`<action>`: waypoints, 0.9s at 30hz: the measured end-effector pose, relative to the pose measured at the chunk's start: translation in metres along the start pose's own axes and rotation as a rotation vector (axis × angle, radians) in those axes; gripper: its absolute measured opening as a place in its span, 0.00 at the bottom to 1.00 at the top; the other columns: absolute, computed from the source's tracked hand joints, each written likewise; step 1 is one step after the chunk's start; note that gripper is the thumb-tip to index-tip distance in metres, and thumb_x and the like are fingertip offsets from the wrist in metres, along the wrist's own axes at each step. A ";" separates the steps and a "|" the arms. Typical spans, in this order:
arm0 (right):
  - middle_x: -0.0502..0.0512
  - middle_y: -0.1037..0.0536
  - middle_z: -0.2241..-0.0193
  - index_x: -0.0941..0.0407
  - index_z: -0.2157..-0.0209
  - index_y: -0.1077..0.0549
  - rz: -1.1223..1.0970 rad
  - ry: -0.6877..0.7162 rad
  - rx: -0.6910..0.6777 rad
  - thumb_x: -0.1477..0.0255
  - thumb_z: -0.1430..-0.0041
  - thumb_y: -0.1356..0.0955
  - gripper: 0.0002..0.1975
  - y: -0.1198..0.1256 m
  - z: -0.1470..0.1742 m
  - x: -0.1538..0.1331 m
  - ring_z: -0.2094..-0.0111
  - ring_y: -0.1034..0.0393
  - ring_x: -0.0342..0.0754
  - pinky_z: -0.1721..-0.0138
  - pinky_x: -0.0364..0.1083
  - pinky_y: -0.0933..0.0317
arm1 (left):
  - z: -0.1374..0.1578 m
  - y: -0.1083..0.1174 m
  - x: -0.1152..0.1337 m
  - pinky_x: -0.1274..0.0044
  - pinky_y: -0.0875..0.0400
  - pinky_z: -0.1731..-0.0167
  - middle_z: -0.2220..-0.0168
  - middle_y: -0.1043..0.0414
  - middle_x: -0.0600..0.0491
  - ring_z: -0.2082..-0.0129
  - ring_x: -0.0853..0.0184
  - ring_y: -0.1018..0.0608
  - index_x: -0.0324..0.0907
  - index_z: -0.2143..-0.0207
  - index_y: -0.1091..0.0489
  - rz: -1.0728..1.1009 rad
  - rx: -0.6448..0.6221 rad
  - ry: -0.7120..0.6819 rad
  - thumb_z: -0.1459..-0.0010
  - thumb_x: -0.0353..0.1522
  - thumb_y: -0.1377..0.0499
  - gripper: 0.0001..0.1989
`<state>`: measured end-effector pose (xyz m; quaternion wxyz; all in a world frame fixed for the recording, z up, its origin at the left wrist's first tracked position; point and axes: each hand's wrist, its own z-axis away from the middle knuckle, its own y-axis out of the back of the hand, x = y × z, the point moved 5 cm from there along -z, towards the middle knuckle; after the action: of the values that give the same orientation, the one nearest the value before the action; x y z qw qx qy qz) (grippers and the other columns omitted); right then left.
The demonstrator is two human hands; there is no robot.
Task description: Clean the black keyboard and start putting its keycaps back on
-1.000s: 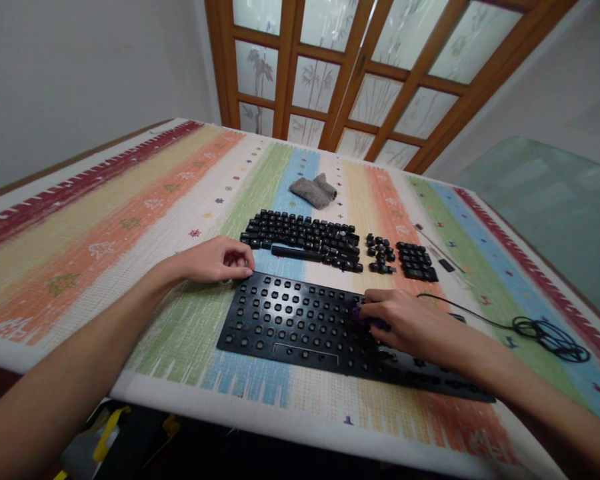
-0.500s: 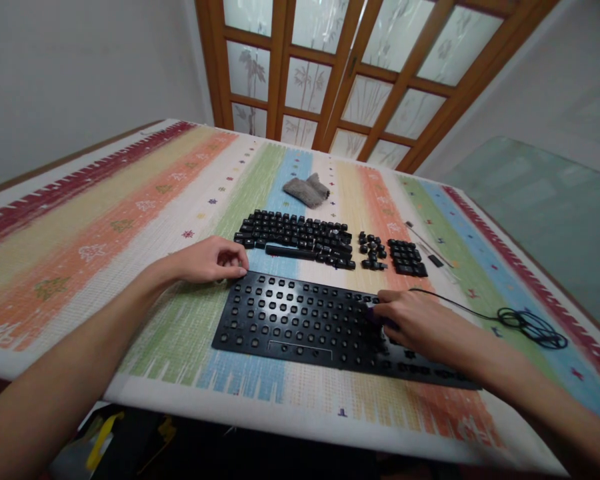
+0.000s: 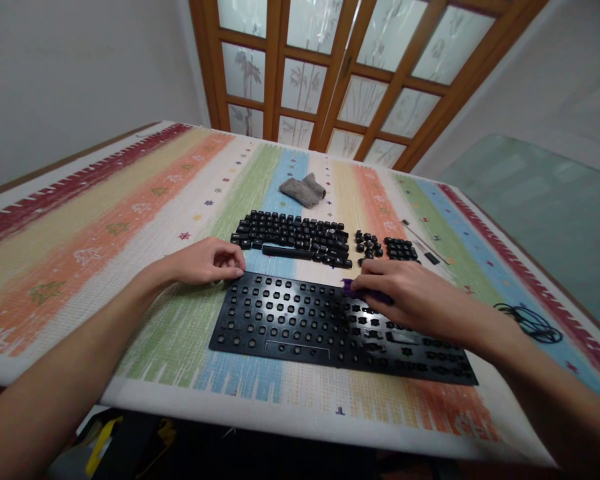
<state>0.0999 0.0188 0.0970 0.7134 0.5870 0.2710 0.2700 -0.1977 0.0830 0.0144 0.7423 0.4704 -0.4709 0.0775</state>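
A black keyboard base [image 3: 280, 327] without keycaps lies flat on the striped tablecloth. My left hand [image 3: 210, 260] is closed in a pinch at its far left corner. Over the far right part of the base, my right hand [image 3: 400, 297] is closed round a small purple object [image 3: 349, 287]; its kind is mostly hidden by the fingers. Just beyond the base, loose black keycaps [image 3: 290, 232] are laid out in rows, with a long spacebar [image 3: 287, 252] at their near side. My right hand covers part of the keycap groups behind it.
A crumpled grey cloth [image 3: 304, 191] rests beyond the keycaps. To the right are a thin rod-like tool [image 3: 420, 241] and a coiled black cable [image 3: 533, 323]. The table's near edge [image 3: 300, 419] runs below the base; wooden glazed doors [image 3: 275, 67] stand behind the table.
My right hand has moved up and left with the purple object, from the middle of the base to its far edge. My left hand stays at the corner.
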 end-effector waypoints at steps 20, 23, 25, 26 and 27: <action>0.58 0.25 0.63 0.59 0.56 0.25 -0.247 0.260 0.218 0.76 0.34 0.36 0.10 -0.032 -0.052 -0.050 0.66 0.33 0.46 0.65 0.45 0.42 | 0.001 0.000 -0.003 0.80 0.41 0.78 0.79 0.32 0.56 0.79 0.71 0.33 0.39 0.67 0.26 -0.015 -0.007 0.032 0.46 0.44 0.39 0.17; 0.57 0.25 0.64 0.59 0.58 0.25 -0.158 0.303 0.188 0.76 0.34 0.36 0.08 -0.036 -0.066 -0.068 0.70 0.36 0.45 0.70 0.45 0.47 | 0.001 0.000 -0.003 0.80 0.40 0.78 0.79 0.32 0.56 0.79 0.71 0.33 0.39 0.68 0.26 -0.041 -0.005 0.025 0.45 0.45 0.39 0.17; 0.56 0.26 0.66 0.59 0.59 0.25 -0.089 0.289 0.159 0.76 0.33 0.37 0.08 -0.038 -0.072 -0.073 0.73 0.39 0.43 0.73 0.45 0.51 | 0.001 0.000 -0.003 0.81 0.40 0.78 0.79 0.32 0.56 0.79 0.72 0.33 0.39 0.68 0.26 -0.040 -0.002 0.013 0.45 0.44 0.40 0.16; 0.56 0.26 0.67 0.59 0.60 0.25 -0.066 0.281 0.138 0.76 0.33 0.37 0.09 -0.039 -0.073 -0.074 0.74 0.40 0.42 0.74 0.45 0.53 | 0.001 0.000 -0.003 0.81 0.40 0.78 0.79 0.32 0.57 0.79 0.72 0.33 0.39 0.68 0.26 -0.033 -0.002 0.005 0.44 0.44 0.40 0.16; 0.55 0.26 0.67 0.58 0.60 0.25 -0.054 0.278 0.116 0.77 0.33 0.38 0.09 -0.040 -0.072 -0.074 0.75 0.42 0.42 0.74 0.45 0.55 | 0.001 0.000 -0.003 0.81 0.40 0.78 0.79 0.32 0.57 0.79 0.72 0.33 0.39 0.68 0.26 -0.026 -0.002 -0.003 0.44 0.44 0.40 0.16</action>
<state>-0.0009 0.0103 0.0511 0.6409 0.5768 0.3979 0.3134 -0.2002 0.0836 0.0121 0.7432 0.4757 -0.4658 0.0669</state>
